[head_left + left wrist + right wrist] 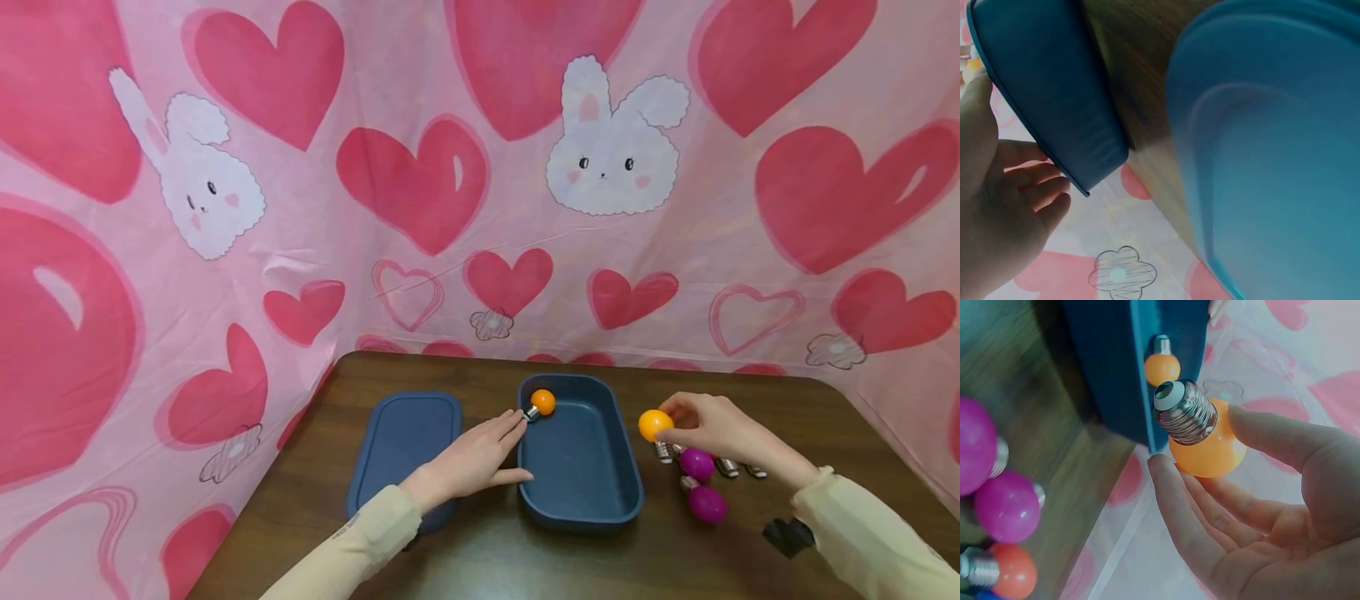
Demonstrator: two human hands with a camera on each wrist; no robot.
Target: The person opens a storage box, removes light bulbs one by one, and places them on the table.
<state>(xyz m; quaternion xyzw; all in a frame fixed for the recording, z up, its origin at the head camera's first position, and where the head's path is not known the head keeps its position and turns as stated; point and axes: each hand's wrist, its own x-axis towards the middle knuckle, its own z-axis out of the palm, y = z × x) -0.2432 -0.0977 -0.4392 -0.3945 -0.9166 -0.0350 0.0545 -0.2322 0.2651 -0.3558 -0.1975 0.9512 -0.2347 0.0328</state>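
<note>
My right hand (708,423) pinches an orange light bulb (656,425) by its globe, just right of the blue container (581,517). In the right wrist view the screw base of that held bulb (1207,450) points toward the container. Another orange bulb (543,402) lies inside the container at its far left corner. My left hand (480,458) rests on the container's left rim, fingers straight and thumb over the near part of the edge. Two purple bulbs (707,505) lie on the table below my right hand.
Left of the container lies its blue lid (408,433), partly under my left arm. More bulbs lie beneath the right hand, including a red bulb (1015,570). A black object (787,537) sits by the right sleeve. Behind the wooden table (480,558) hangs a pink heart-patterned cloth (517,225).
</note>
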